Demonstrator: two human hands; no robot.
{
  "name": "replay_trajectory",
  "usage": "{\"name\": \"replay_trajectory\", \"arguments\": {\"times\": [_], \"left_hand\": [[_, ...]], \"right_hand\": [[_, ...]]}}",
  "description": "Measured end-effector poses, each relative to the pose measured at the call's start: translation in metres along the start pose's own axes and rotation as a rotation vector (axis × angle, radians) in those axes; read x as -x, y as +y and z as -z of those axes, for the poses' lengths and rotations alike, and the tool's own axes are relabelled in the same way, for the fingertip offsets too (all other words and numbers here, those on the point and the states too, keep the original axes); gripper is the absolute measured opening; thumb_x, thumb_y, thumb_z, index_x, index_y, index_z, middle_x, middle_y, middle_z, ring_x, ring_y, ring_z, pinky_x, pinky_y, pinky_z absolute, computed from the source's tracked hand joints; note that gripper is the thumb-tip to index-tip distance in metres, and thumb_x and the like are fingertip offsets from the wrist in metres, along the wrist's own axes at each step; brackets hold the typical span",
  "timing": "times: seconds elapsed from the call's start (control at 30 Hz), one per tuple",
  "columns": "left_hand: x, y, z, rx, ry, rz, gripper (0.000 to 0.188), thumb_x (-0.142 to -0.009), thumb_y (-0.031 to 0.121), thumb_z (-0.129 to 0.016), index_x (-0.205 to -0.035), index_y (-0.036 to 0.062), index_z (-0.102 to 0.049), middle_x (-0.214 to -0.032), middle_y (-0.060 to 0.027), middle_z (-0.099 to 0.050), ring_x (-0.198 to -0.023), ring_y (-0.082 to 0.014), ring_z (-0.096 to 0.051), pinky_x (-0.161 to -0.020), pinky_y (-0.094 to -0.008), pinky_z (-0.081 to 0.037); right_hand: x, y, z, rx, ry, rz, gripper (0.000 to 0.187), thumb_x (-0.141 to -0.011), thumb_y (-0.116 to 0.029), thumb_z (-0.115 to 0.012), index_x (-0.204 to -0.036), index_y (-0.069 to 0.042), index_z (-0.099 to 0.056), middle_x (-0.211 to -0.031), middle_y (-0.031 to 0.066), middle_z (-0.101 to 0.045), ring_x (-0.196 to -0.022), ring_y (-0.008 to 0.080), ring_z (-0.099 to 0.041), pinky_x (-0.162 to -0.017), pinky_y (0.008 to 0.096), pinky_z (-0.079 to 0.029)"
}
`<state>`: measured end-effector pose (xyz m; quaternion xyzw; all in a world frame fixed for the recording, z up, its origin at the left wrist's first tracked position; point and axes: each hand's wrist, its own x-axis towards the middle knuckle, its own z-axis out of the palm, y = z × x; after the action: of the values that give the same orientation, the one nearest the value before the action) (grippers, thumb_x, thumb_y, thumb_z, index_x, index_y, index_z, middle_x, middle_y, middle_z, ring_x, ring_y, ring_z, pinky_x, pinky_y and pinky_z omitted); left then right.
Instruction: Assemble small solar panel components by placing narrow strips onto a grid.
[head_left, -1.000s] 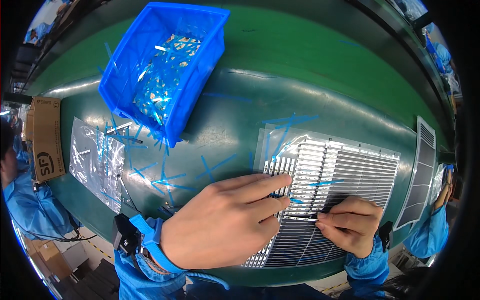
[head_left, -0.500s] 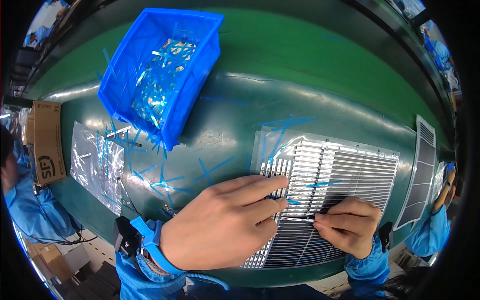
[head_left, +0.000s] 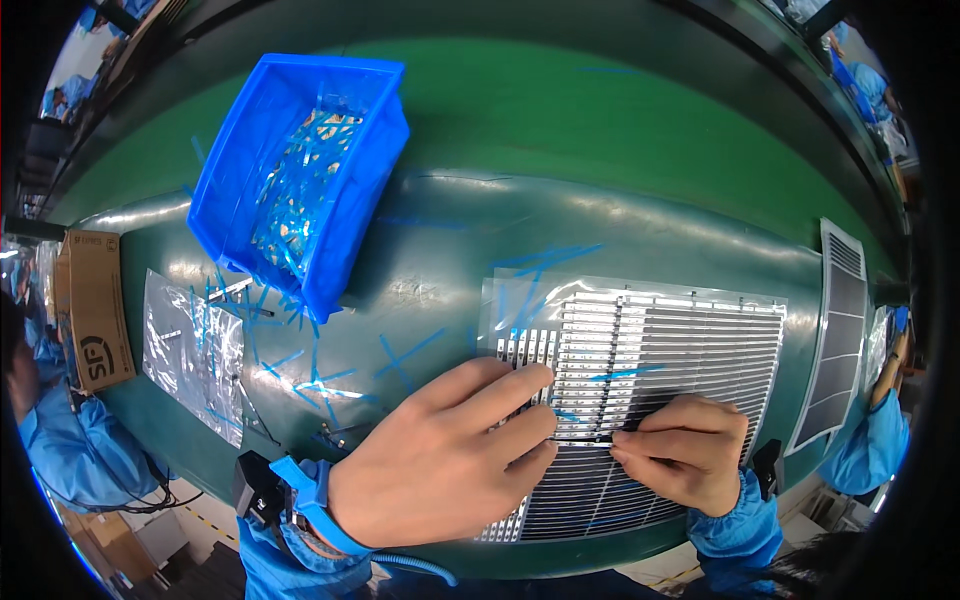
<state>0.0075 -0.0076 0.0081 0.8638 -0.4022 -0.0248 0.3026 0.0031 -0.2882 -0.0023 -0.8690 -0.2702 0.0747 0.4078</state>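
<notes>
A sheet of narrow parallel strips [head_left: 705, 365], pale at the left and dark at the right, lies on clear film under both my hands. My left hand [head_left: 435, 465] rests over the sheet's left part, fingers apart, the fingertips touching the pale strips. With thumb and forefinger pinched, my right hand [head_left: 690, 450] is at the right end of a short thin strip [head_left: 583, 442] in the middle of the sheet. The exact grip point is hidden by the fingertips. A blue sliver of film [head_left: 628, 375] lies across the strips above the right hand.
A blue bin [head_left: 335, 240] holding blue film scraps stands at the far left. Blue slivers [head_left: 410, 350] are scattered on the green table. Left are a clear plastic bag [head_left: 190, 350] and a cardboard box [head_left: 97, 310]; another sheet [head_left: 835, 330] lies right. People sit at both sides.
The view has shifted slightly, so the bin and the sheet appear further left and lower. Both hands keep nearly the same places on the sheet, the right one still pinching.
</notes>
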Motion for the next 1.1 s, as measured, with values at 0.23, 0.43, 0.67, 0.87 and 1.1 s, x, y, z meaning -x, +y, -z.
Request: {"name": "replay_trajectory", "arguments": {"times": [0.23, 0.43, 0.67, 0.87, 1.1], "left_hand": [[-0.001, 0.004, -0.004, -0.070, -0.003, 0.017, 0.023, -0.071, 0.017, -0.074, -0.092, 0.0086, -0.079, -0.102, -0.0038, -0.067, -0.118, -0.0289, -0.063, -0.093, -0.0422, -0.054], [-0.001, 0.005, -0.003, -0.079, -0.012, 0.030, 0.024, -0.073, 0.017, -0.075, -0.096, 0.0114, -0.080, -0.101, -0.0023, -0.065, -0.116, -0.0277, -0.062, -0.092, -0.0415, -0.052], [-0.003, 0.007, -0.006, -0.093, 0.000, 0.041, 0.025, -0.073, 0.019, -0.077, -0.097, 0.0149, -0.080, -0.098, -0.0009, -0.064, -0.114, -0.0263, -0.062, -0.090, -0.0408, -0.052], [-0.007, 0.006, -0.012, -0.083, 0.042, 0.040, 0.028, -0.071, 0.021, -0.077, -0.098, 0.0182, -0.082, -0.110, -0.0038, -0.064, -0.111, -0.0265, -0.062, -0.089, -0.0410, -0.051], [-0.007, 0.011, -0.013, -0.139, 0.053, 0.043, 0.031, -0.074, 0.023, -0.074, -0.104, 0.0246, -0.083, -0.127, -0.0053, -0.062, -0.113, -0.0258, -0.058, -0.092, -0.0390, -0.048]], "right_hand": [[-0.002, -0.002, 0.000, -0.006, 0.004, -0.006, 0.016, -0.074, -0.007, -0.089, -0.089, -0.009, -0.083, -0.076, 0.0036, -0.070, -0.058, 0.0152, -0.065, -0.050, 0.0285, -0.053], [-0.002, -0.001, -0.001, -0.007, 0.005, 0.004, 0.016, -0.074, -0.008, -0.089, -0.089, -0.009, -0.083, -0.077, 0.0040, -0.070, -0.058, 0.0158, -0.066, -0.050, 0.0288, -0.053], [-0.001, -0.002, 0.000, 0.002, 0.005, -0.008, 0.016, -0.074, -0.008, -0.088, -0.089, -0.009, -0.083, -0.077, 0.0039, -0.070, -0.059, 0.0156, -0.066, -0.051, 0.0285, -0.054], [-0.002, -0.002, 0.000, 0.017, 0.000, -0.016, 0.015, -0.074, -0.008, -0.088, -0.089, -0.008, -0.083, -0.078, 0.0039, -0.070, -0.060, 0.0151, -0.067, -0.051, 0.0283, -0.055], [-0.004, -0.004, 0.001, 0.003, 0.002, 0.010, 0.015, -0.075, -0.007, -0.087, -0.089, -0.008, -0.082, -0.079, 0.0040, -0.069, -0.060, 0.0155, -0.066, -0.052, 0.0289, -0.055]]}}
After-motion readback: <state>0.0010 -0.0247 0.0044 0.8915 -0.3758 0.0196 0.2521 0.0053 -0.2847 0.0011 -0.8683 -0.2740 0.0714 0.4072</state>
